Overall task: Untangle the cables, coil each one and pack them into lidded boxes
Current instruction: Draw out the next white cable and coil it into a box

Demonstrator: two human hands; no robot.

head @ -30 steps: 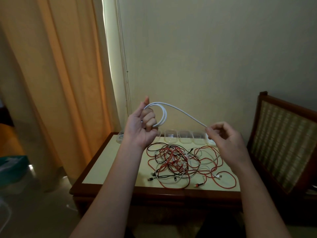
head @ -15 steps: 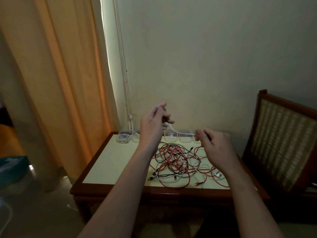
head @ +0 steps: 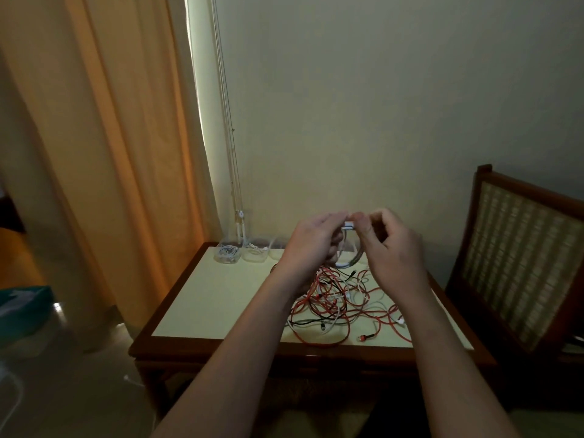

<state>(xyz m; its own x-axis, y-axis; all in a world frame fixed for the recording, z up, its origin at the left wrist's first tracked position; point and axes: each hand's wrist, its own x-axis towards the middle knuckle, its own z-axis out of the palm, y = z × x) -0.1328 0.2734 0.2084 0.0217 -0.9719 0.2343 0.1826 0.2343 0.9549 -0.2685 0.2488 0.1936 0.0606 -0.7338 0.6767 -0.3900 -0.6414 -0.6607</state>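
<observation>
A coiled white cable [head: 347, 262] hangs in a small loop between my two hands, above the back of the table. My left hand [head: 311, 245] holds the coil, fingers curled round it. My right hand [head: 393, 248] pinches the cable's white end [head: 348, 225] at the top of the loop, close to my left fingertips. Below lies a tangle of red, black and white cables [head: 339, 303] on the cream tabletop [head: 221, 298]. Two clear boxes [head: 226, 253] with coiled white cables inside stand at the back left edge.
The table has a dark wooden rim [head: 196, 350]. A wooden chair with a woven back [head: 518, 257] stands close on the right. An orange curtain [head: 104, 153] hangs at the left. More clear boxes behind my hands are mostly hidden.
The long stretch of white cable between my hands is gone: my right hand came in to my left, and the cable now hangs as a small coil.
</observation>
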